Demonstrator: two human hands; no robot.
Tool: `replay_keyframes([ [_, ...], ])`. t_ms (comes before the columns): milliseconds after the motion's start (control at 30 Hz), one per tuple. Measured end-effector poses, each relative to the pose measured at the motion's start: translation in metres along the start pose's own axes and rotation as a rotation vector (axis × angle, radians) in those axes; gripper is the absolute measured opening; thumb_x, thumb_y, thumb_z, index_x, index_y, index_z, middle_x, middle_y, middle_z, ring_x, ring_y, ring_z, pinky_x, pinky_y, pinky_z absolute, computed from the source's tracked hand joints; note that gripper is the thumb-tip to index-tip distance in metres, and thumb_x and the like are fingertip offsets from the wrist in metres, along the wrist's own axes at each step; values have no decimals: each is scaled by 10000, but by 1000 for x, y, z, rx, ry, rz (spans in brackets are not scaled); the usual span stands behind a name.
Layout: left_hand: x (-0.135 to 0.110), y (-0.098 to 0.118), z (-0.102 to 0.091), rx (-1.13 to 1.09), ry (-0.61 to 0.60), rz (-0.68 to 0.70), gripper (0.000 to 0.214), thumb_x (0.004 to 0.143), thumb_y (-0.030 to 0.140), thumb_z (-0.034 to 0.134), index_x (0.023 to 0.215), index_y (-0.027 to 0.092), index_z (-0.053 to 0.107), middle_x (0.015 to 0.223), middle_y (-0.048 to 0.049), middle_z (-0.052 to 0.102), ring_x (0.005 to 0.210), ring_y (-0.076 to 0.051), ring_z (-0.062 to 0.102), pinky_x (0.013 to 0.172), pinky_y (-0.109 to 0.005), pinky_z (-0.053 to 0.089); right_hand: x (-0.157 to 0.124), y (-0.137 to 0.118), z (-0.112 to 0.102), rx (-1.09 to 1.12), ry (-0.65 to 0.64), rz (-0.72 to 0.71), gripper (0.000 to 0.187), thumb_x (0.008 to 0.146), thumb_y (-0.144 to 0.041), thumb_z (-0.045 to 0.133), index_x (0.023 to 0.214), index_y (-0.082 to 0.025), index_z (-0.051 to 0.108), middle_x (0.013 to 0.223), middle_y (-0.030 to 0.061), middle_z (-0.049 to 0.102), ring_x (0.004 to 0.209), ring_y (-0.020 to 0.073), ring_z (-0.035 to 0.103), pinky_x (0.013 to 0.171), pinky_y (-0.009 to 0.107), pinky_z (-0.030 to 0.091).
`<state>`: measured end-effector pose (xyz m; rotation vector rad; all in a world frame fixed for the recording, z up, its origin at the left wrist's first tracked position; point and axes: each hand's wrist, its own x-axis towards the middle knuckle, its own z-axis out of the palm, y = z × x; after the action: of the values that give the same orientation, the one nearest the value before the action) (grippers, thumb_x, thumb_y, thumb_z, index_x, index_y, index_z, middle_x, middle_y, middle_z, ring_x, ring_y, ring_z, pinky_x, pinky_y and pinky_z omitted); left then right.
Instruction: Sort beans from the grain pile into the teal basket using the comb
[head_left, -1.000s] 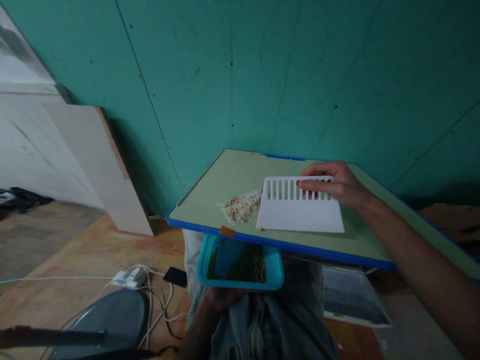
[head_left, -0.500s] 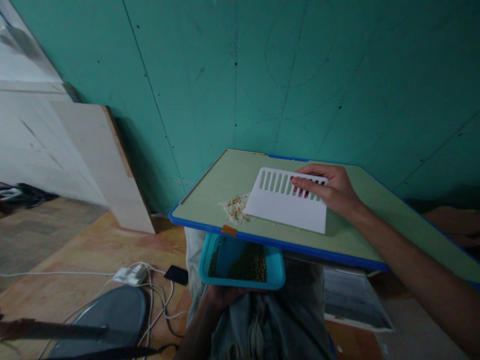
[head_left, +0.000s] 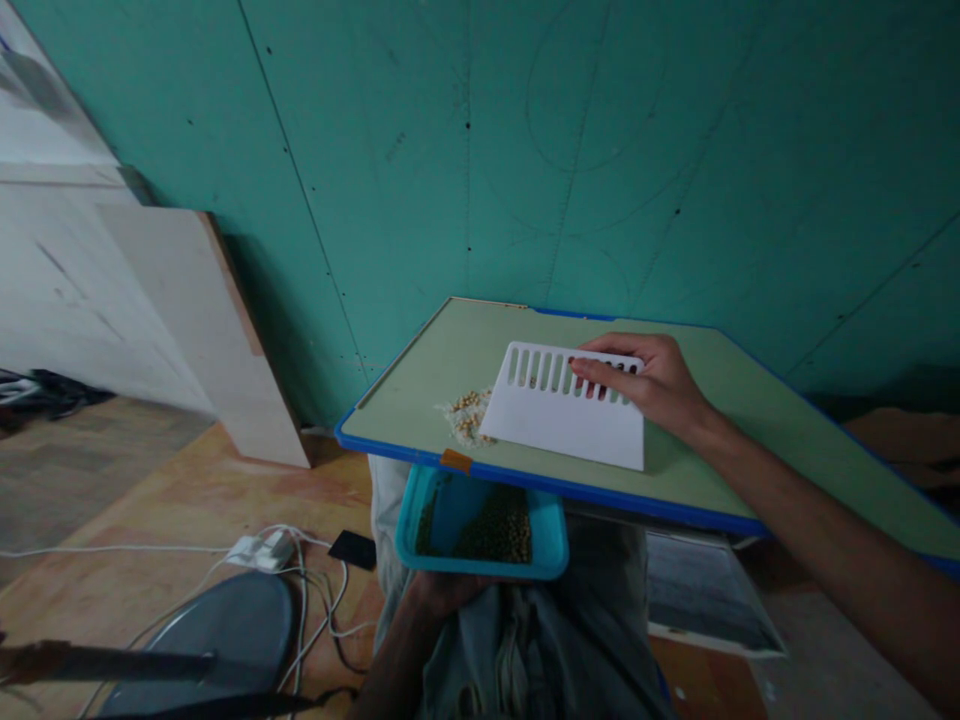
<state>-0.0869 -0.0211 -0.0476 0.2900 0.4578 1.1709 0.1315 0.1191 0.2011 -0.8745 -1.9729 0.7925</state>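
Note:
My right hand (head_left: pixel 660 385) is closed on the slotted top of a flat white plastic scraper (head_left: pixel 564 425), fingers behind it and thumb in front. The scraper leans over the light green tabletop (head_left: pixel 427 365), its left corner at a small pile of yellowish beans and white grains (head_left: pixel 466 415) near the front edge. My left hand (head_left: pixel 446 593) grips a blue plastic container (head_left: pixel 556 545) from below, mostly hidden by it. The container is tucked against the table's front edge, over my lap, with green and tan grains or beans (head_left: pixel 495 525) inside.
Orange tape (head_left: pixel 456 460) sits on the table's blue edging. A green wall (head_left: pixel 405 200) stands behind. On the floor at left are a grey stool (head_left: pixel 217 620), a white power strip (head_left: pixel 259 550) with cables, and a dark phone-like object (head_left: pixel 352 549). A pale board (head_left: pixel 202 330) leans nearby.
My right hand and the scraper have shifted slightly left, toward the pile, and the scraper's corner covers a little more of it. My left hand and the container stay in place.

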Motion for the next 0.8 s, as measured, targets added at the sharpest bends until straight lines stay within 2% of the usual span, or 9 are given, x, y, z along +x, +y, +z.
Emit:
replay_keyframes([
  [133, 2, -2, -5, -25, -15, -8, 415, 716, 502, 673, 1077, 300, 708, 1144, -24, 743, 1265, -331, 532, 1083, -524, 400, 0, -1, -1, 6, -40, -8, 226, 759, -434, 725, 815, -215, 733, 725, 20, 708, 588, 133, 621, 529, 242, 465],
  [367, 3, -3, -13, 7, 0, 3, 430, 726, 557, 655, 1037, 267, 720, 1181, -51, 725, 1259, -332, 535, 1094, -510, 394, 0, 0, 0, 11, -42, -19, 221, 744, -439, 735, 813, -229, 734, 725, 15, 712, 586, 141, 629, 522, 252, 475],
  [467, 3, -2, -11, 13, -9, 10, 456, 715, 555, 669, 1065, 265, 703, 1153, -53, 736, 1281, -326, 516, 1106, -517, 366, 0, 0, 0, 24, -45, -17, 216, 744, -432, 738, 816, -228, 734, 723, 15, 711, 585, 137, 629, 522, 250, 474],
  [600, 4, -1, -7, -4, -27, -3, 385, 732, 536, 664, 993, 262, 732, 1138, -42, 744, 1286, -315, 514, 1118, -500, 351, -1, 0, 0, 31, -55, -19, 206, 746, -419, 740, 818, -226, 737, 725, 14, 711, 587, 133, 629, 524, 246, 472],
  [800, 2, 1, 3, -9, -34, -5, 429, 644, 599, 719, 928, 280, 755, 1157, -30, 737, 1301, -339, 494, 1109, -515, 369, -1, 0, 0, 40, -60, -13, 183, 742, -402, 747, 817, -236, 738, 725, 6, 712, 585, 133, 632, 522, 246, 468],
])
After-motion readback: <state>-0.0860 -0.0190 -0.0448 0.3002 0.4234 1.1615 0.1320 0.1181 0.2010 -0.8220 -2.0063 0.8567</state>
